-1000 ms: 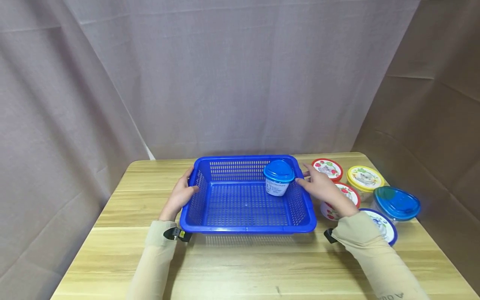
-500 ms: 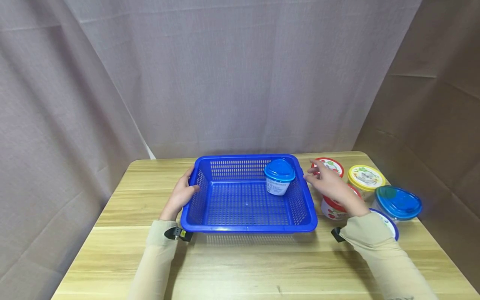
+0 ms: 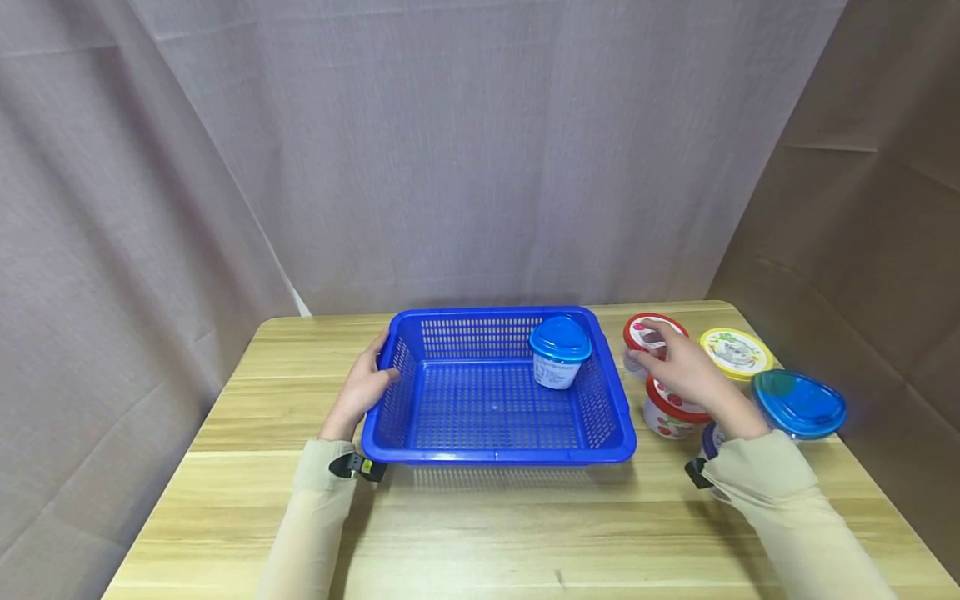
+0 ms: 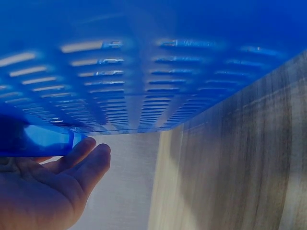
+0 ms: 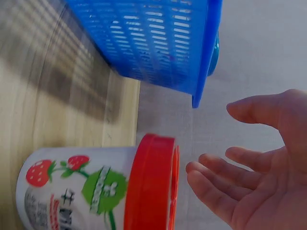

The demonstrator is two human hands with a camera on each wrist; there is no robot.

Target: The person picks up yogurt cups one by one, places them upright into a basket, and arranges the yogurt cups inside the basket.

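Note:
A blue plastic basket (image 3: 495, 457) with slotted walls sits in the middle of the table. My left hand (image 3: 362, 392) grips its left rim, thumb over the edge; in the left wrist view, fingers (image 4: 93, 163) reach along the rim from outside. Inside the basket's back right corner stands a tub with a light blue lid (image 3: 561, 342). To the right of the basket, my right hand (image 3: 693, 375) hovers with spread fingers over two red-lidded tubs, one at the back (image 3: 637, 332) and one nearer (image 3: 670, 422). The right wrist view shows a strawberry-printed tub (image 5: 81, 191) below the fingertips, apart from them.
Behind the right hand are a yellow-lidded tub (image 3: 737, 352) and a tub with a blue lid (image 3: 798, 406). A dark blue one (image 3: 711, 439) is mostly covered by the right wrist. Curtains (image 3: 480, 150) hang behind the wooden table (image 3: 465, 542) and along its right side.
My right hand has left the basket's right rim and moved right, over the red-lidded tubs. The left hand has stayed on the left rim.

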